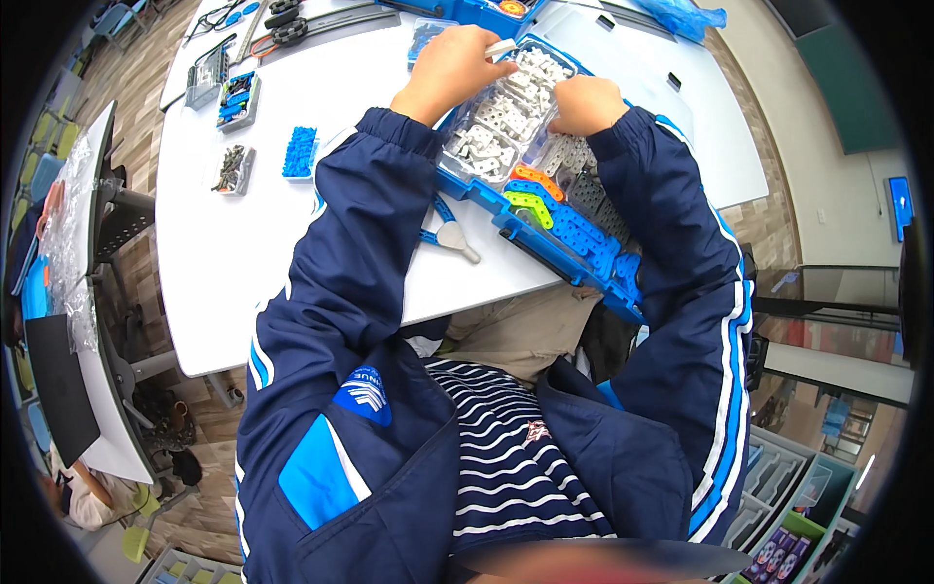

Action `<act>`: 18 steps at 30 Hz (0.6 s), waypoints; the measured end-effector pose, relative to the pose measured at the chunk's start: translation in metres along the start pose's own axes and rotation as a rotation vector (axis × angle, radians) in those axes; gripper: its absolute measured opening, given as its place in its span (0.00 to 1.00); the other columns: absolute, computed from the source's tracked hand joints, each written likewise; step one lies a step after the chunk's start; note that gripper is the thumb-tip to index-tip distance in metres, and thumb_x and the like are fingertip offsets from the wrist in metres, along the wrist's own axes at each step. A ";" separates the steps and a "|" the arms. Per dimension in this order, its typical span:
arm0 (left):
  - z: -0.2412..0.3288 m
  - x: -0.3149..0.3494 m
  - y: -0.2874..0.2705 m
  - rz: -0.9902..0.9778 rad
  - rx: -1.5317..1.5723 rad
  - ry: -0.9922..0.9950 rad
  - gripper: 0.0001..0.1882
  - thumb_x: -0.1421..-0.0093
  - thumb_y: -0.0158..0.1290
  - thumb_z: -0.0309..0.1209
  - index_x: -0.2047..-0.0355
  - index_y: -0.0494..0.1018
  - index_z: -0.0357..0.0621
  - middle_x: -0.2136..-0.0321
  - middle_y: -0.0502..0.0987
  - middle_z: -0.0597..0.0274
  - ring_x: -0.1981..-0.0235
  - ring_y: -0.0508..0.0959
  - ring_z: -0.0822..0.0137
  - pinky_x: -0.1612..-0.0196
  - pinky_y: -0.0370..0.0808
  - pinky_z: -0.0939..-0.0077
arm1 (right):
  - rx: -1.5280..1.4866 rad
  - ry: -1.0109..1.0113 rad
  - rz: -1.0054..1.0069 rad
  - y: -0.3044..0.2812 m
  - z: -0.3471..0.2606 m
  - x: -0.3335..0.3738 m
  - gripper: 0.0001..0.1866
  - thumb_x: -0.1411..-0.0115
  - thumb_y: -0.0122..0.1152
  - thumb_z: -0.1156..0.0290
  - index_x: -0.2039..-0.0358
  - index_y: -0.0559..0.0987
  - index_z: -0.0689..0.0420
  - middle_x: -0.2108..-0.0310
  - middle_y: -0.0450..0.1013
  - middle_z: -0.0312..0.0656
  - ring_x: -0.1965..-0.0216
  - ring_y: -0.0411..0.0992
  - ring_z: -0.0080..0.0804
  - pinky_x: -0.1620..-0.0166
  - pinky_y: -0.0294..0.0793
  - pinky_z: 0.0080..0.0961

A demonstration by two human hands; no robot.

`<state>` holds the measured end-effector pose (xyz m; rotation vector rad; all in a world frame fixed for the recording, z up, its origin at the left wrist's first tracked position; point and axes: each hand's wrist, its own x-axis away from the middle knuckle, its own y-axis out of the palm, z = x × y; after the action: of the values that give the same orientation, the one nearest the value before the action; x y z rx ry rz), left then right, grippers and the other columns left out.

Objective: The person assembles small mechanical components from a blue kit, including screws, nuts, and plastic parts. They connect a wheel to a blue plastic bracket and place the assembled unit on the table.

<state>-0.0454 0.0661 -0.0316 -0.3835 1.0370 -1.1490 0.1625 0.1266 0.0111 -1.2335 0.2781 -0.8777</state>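
Note:
A blue parts case [477,193] stands at the table's front edge, its compartments full of plastic building pieces. My left hand [453,74] is over the far left of the case, thumb and forefinger closed on a small white building piece [500,48]. White connector pieces [506,115] fill the compartments beside it. My right hand [588,105] is curled over the case's right side, close to the grey pieces [569,154]; its fingertips are partly hidden, and what they hold cannot be made out. Nearer me lie orange [538,182], lime green [529,206] and blue beams [579,238].
Blue-handled pliers [449,236] lie left of the case. Further left on the white table [233,292] are a stack of blue pieces [300,153] and small clear boxes of parts [236,101]. Black wheels [286,23] and a blue bag [681,16] lie at the back.

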 end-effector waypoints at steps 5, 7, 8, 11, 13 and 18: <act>0.008 0.001 -0.011 0.034 -0.013 0.048 0.13 0.40 0.63 0.39 0.59 0.84 0.45 0.70 0.84 0.51 0.69 0.83 0.50 0.62 0.78 0.62 | -0.165 -0.048 -0.106 -0.004 0.013 -0.008 0.21 0.45 0.69 0.53 0.60 0.87 0.56 0.62 0.83 0.51 0.59 0.82 0.50 0.57 0.81 0.40; 0.019 0.001 -0.012 -0.009 0.134 0.116 0.12 0.40 0.62 0.35 0.59 0.84 0.44 0.69 0.84 0.51 0.68 0.84 0.52 0.61 0.79 0.64 | -0.354 -0.089 -0.099 -0.006 0.024 0.000 0.18 0.41 0.67 0.57 0.58 0.87 0.57 0.64 0.83 0.51 0.62 0.81 0.48 0.58 0.79 0.37; 0.027 0.000 -0.013 -0.011 0.206 0.160 0.11 0.39 0.61 0.33 0.58 0.84 0.43 0.69 0.85 0.51 0.67 0.84 0.53 0.61 0.79 0.64 | -0.452 -0.167 -0.021 -0.010 0.032 0.008 0.17 0.41 0.66 0.58 0.58 0.87 0.57 0.66 0.82 0.50 0.63 0.81 0.45 0.58 0.79 0.36; 0.059 -0.001 -0.017 -0.255 0.297 0.129 0.11 0.38 0.56 0.30 0.58 0.83 0.40 0.69 0.85 0.55 0.67 0.85 0.63 0.61 0.80 0.68 | -0.562 -0.190 0.077 -0.025 0.050 0.043 0.15 0.38 0.66 0.61 0.56 0.86 0.57 0.70 0.80 0.43 0.67 0.77 0.30 0.61 0.76 0.28; 0.083 0.000 -0.026 -0.373 0.378 0.009 0.16 0.37 0.56 0.36 0.53 0.79 0.41 0.71 0.82 0.60 0.71 0.82 0.67 0.65 0.78 0.70 | -0.613 -0.126 0.236 -0.027 0.047 0.070 0.19 0.36 0.65 0.60 0.49 0.83 0.58 0.67 0.79 0.42 0.66 0.77 0.28 0.60 0.76 0.25; 0.140 0.013 -0.044 -0.557 0.875 -0.231 0.41 0.32 0.45 0.63 0.38 0.60 0.36 0.72 0.72 0.61 0.72 0.72 0.71 0.69 0.72 0.76 | -1.445 -0.207 0.395 -0.018 0.022 0.130 0.34 0.32 0.63 0.65 0.30 0.63 0.60 0.42 0.72 0.40 0.52 0.74 0.24 0.57 0.76 0.22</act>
<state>0.0460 0.0029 0.0645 -0.0873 0.1476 -1.8752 0.2534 0.0480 0.0694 -2.4395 1.0507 -0.0687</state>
